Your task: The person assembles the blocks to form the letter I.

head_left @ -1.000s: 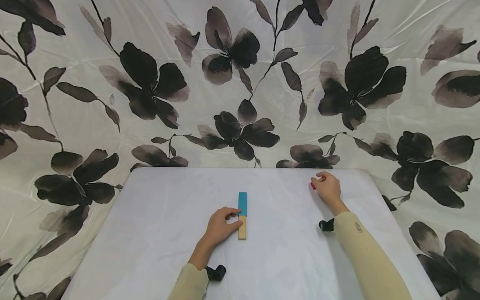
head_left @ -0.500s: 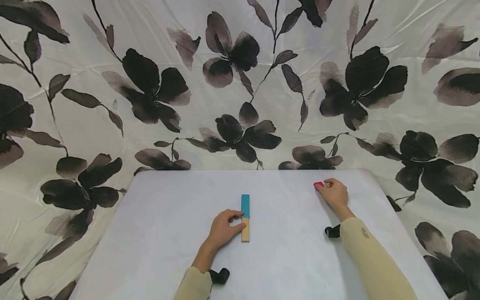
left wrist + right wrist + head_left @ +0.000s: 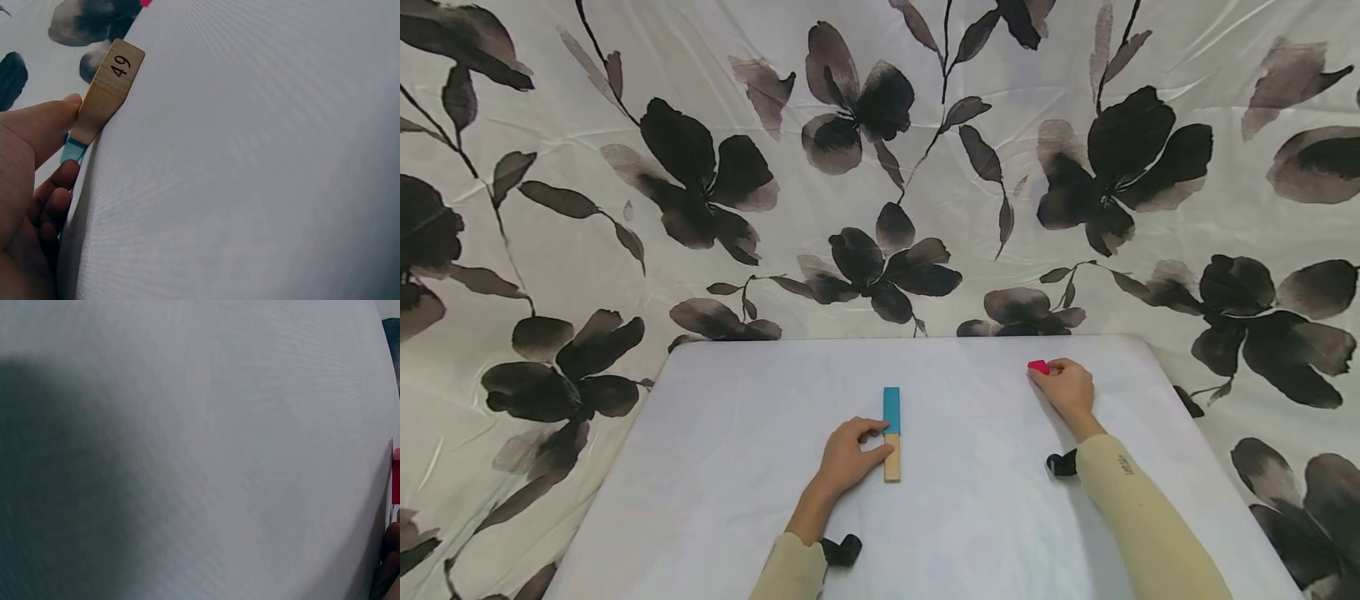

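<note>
In the head view, a teal block (image 3: 891,410) and a natural wood block (image 3: 892,468) lie end to end in one line on the white table. My left hand (image 3: 847,457) rests at their left side, thumb on the wood block, index fingertip by the joint on the teal one. The left wrist view shows the number 49 on the wood block's end (image 3: 120,67), with a bit of teal block (image 3: 73,150) behind the thumb. Farther right, my right hand (image 3: 1067,387) pinches a small pinkish-red block (image 3: 1038,367), only partly visible at the right wrist view's edge.
The white table (image 3: 730,417) ends at a straight back edge with rounded corners. Behind it hangs a pale cloth (image 3: 985,208) printed with dark flowers. Black wrist cameras (image 3: 842,550) sit beside both sleeves.
My right hand has drawn slightly right and nearer, and more of the pinkish-red block shows at its fingertips. The left hand keeps its place on the two blocks; the head view shifts a little.
</note>
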### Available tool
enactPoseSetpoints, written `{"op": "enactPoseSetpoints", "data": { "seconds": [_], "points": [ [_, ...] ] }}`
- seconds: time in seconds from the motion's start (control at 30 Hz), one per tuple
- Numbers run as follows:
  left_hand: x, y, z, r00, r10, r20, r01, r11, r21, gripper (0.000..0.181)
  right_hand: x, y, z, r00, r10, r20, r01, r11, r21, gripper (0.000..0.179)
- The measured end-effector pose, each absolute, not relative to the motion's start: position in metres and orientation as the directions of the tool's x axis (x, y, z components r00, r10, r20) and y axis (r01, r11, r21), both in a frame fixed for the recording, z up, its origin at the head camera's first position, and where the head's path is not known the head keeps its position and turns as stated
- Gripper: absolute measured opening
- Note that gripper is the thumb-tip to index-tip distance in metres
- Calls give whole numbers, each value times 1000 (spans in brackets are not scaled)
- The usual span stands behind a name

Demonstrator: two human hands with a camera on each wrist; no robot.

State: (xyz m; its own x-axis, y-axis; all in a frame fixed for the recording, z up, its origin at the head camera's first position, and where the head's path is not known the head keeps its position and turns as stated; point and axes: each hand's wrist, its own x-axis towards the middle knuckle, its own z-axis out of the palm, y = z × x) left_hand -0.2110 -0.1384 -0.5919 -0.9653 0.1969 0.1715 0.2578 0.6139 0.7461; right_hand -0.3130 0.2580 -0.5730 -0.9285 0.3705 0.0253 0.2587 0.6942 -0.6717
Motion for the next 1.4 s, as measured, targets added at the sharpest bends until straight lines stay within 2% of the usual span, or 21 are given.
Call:
{"op": "enactPoseSetpoints", "data": {
  "seconds": [0.6,0.9,1.17,1.4],
  "points": [
    [-210,-137,-594,-963,191,192,270,614,742,35,-306,247,-580,-903,424,70,232,617,-752,43],
    [-211,-137,-594,-964,186,191,266,622,737,35,-306,240,-575,-890,454,41,245,553,-797,44],
    [-214,-139,-598,-964,182,195,267,627,732,35,-310,227,-572,-909,416,39,190,495,-848,42],
    [-213,-137,-599,-967,177,182,254,627,737,35,-315,218,-572,-936,343,72,116,497,-860,39]
  ]
}}
